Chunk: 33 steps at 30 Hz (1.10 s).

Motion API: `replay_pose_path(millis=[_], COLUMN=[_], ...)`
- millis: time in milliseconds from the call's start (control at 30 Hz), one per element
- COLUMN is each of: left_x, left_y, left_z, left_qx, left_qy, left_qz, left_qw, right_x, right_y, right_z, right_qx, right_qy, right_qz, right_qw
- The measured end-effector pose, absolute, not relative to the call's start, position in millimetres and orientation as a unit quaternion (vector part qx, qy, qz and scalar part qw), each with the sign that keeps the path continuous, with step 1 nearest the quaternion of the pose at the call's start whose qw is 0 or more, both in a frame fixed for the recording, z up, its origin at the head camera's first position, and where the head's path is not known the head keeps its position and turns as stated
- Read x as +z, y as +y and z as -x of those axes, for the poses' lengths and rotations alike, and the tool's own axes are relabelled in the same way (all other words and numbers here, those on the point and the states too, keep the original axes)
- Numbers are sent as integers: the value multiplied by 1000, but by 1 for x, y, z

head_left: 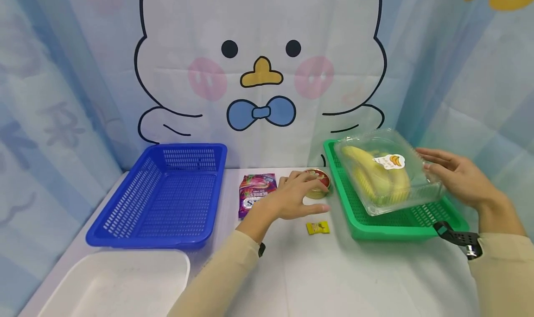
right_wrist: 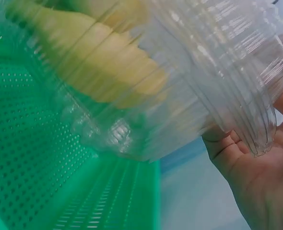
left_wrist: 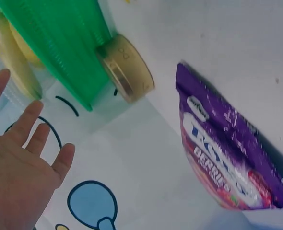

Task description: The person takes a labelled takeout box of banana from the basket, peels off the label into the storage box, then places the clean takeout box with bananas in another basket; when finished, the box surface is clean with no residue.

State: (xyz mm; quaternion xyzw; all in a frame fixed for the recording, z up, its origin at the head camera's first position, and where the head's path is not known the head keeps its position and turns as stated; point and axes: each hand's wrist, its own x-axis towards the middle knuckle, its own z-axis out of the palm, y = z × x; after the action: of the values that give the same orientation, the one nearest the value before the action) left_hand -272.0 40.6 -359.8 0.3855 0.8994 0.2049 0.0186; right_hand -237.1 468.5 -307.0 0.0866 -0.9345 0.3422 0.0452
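My right hand (head_left: 465, 178) pinches the right edge of a clear plastic box (head_left: 417, 187), thumb on one side and fingers on the other. Bananas (head_left: 367, 173) lie inside, under a small banana sticker on the lid. The box is tilted over the green basket (head_left: 359, 231). My left hand (head_left: 298, 196), fingers spread, hovers above the table and holds nothing. Beyond its fingers is a round gold tin (left_wrist: 127, 69), right beside the basket wall. A purple berry candy bag (head_left: 250, 192) lies left of that hand, and a small yellow wrapped candy (head_left: 318, 227) lies just below it.
A blue basket (head_left: 208, 201) stands at the left of the white table (head_left: 317, 280). Nearer to me is a white tub (head_left: 185, 266), partly cut off by the frame. A curtain (head_left: 267, 145) with a cartoon bird hangs behind the table and along both sides.
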Motion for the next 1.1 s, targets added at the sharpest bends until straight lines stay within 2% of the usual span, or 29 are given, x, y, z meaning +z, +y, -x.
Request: replay_pose_path(millis=[300,700,900,1100], left_x=[-340,-319,-312,-310], left_y=[14,-15,-30,-46], left_z=[278,278,274,271], left_qx=[178,187,183,224], left_qy=[913,920,927,923], left_qz=[-366,-343,-327,-312], left_qw=[16,10,15,17], right_x=[-298,-286,-282,-281], right_y=[457,432,414,396], right_z=[237,233,233,235], right_qx=[395,506,444,464], right_qy=[-910,-847,-878,-863], right_qz=[-115,-163,-175,-196], right_qw=[50,-2,2,-33])
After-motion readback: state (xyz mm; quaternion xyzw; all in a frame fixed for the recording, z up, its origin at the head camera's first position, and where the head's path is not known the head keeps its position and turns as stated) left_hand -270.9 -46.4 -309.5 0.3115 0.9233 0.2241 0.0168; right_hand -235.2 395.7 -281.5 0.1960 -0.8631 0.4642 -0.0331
